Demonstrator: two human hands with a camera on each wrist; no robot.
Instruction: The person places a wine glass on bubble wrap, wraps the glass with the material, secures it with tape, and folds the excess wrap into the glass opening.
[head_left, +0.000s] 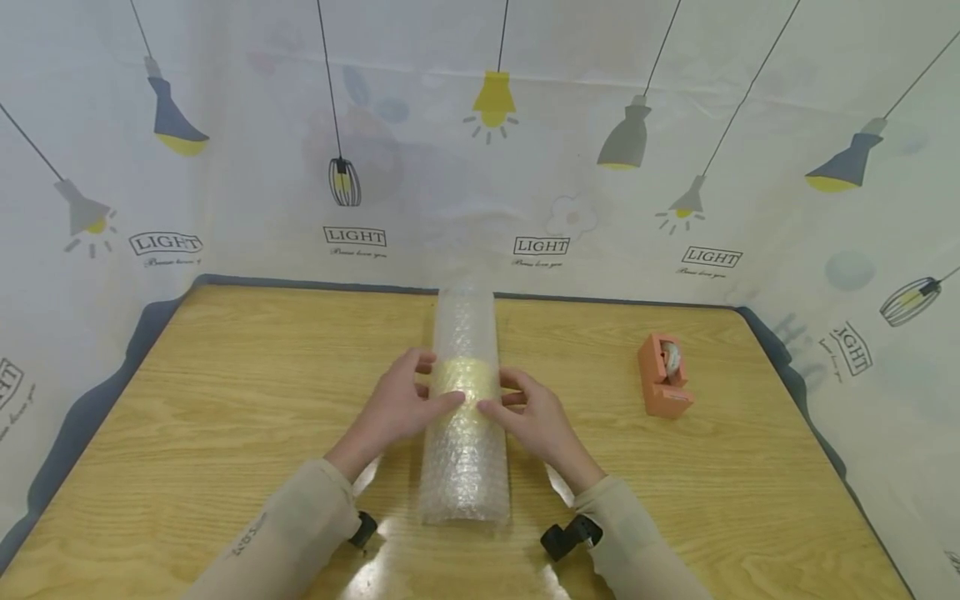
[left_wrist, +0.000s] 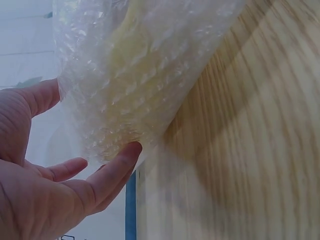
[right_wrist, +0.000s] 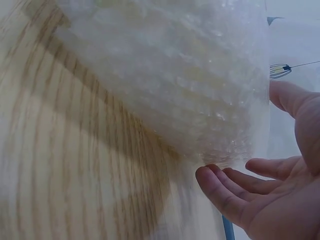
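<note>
Wrap [head_left: 463,479] held from both sides

At mid-table [head_left: 247,392], long axis pointing away from the person. Left hand [head_left: 400,400] and right hand [head_left: 542,425] grip its flanks. Step looks like holding the roll closed; next move likely calls for light, even pressure. Clear, glossy, dimpled film; soft tube, yellow patch [head_left: 465,375] showing through.

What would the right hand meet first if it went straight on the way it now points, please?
The bubble wrap: the right hand points forward and leftward into its side, thumb over the top. The fingertips look to be touching it, though depth leaves that uncertain.
</note>
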